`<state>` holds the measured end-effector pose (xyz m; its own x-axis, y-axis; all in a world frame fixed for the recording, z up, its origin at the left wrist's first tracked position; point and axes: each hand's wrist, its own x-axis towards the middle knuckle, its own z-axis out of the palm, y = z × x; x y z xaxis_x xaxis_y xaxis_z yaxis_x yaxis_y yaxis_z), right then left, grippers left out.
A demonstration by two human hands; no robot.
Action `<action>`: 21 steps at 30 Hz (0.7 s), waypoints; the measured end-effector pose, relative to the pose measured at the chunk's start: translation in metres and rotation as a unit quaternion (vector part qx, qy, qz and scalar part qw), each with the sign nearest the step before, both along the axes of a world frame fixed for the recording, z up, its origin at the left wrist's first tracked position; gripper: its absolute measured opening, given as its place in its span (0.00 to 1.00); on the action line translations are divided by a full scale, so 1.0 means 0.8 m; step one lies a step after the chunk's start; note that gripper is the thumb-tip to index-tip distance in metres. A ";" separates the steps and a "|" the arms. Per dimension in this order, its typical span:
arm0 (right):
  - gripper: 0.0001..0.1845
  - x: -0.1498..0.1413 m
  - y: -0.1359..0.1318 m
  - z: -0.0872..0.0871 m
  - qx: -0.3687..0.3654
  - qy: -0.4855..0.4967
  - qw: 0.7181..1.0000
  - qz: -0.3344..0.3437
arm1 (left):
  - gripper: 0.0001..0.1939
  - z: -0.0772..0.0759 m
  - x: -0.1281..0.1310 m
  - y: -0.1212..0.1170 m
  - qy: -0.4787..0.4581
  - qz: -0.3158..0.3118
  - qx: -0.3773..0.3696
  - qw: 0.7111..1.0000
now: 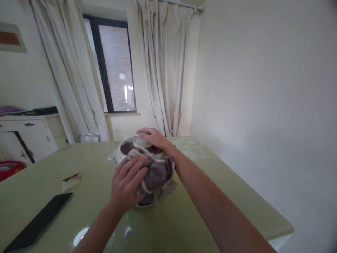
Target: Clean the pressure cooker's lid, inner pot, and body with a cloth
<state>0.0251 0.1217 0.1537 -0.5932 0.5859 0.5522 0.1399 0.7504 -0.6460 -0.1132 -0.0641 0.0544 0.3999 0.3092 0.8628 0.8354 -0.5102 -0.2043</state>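
Note:
A round pot with a glass lid [125, 147] stands on the table, partly hidden behind my hands. My right hand [152, 137] lies over the pale knob [142, 142] on top of the lid, fingers curled around it. Against the near side of the pot, my left hand [129, 179] presses a grey and white cloth [159, 174], its fingers bent over the cloth's left part. A light side handle [111, 156] juts out at the pot's left. The cloth hides most of the pot's front.
A pale green glossy table [189, 218] holds a dark flat tablet-like slab [39, 221] and a small opened packet [71, 182] at left. A white wall [263, 105] runs along the right. Curtains [168, 63], a window [116, 66] and a white cabinet [34, 135] stand beyond.

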 end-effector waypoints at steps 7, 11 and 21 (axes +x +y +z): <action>0.15 0.004 -0.004 -0.001 -0.002 0.007 1.000 -0.012 | 0.10 -0.057 0.062 -0.016 0.330 -0.055 -0.037 0.942; 0.15 0.004 -0.004 -0.002 0.001 0.007 1.000 -0.022 | 0.10 -0.088 0.047 -0.020 0.349 -0.042 -0.008 0.936; 0.16 0.004 -0.003 -0.002 0.000 0.007 1.000 -0.002 | 0.11 -0.014 0.074 0.010 0.175 -0.001 0.036 0.984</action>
